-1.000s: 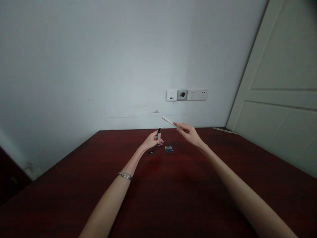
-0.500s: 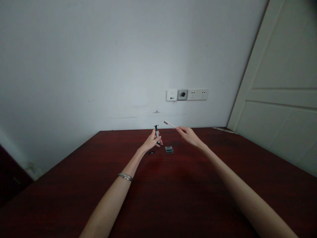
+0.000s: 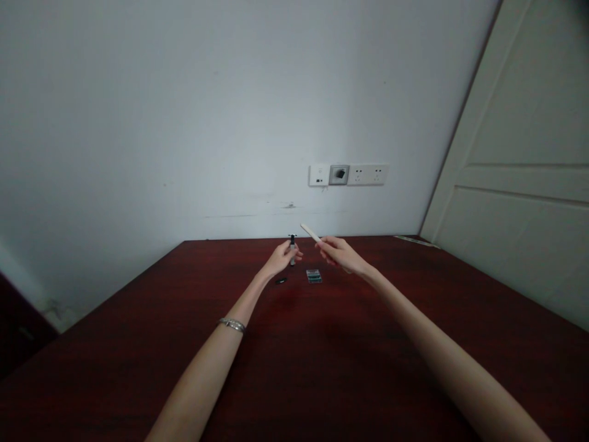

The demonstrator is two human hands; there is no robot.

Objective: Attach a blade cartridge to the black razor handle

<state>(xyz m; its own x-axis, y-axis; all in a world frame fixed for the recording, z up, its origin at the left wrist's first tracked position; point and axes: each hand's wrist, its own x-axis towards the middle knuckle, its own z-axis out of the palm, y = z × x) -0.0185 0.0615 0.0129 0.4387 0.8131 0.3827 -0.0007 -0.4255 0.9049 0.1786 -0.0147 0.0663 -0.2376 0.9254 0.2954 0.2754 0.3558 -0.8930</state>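
Observation:
My left hand (image 3: 281, 258) is closed round a slim grey-and-black tool with a T-shaped head (image 3: 292, 239), held roughly upright with the head on top. Its exact kind is too small to tell. In my right hand (image 3: 339, 253) is a white toothbrush (image 3: 310, 233), pointing up and left towards that tool, its bristles turned out of sight. A gap separates the brush from the tool's head. On the table below my left hand lies a small black oval piece (image 3: 281, 280). Right of it rests a small clear case with a teal band (image 3: 314, 277).
The dark red table (image 3: 294, 368) reaches a pale wall (image 3: 230, 123). Sockets and a switch plate (image 3: 347, 175) are on that wall. A thin pale strip (image 3: 416, 241) lies at the table's far right edge, near a white panelled door (image 3: 519, 153).
My right hand has moved left, bringing the toothbrush nearer the tool and turning its bristles away from view. The tool in my left hand now stands straighter.

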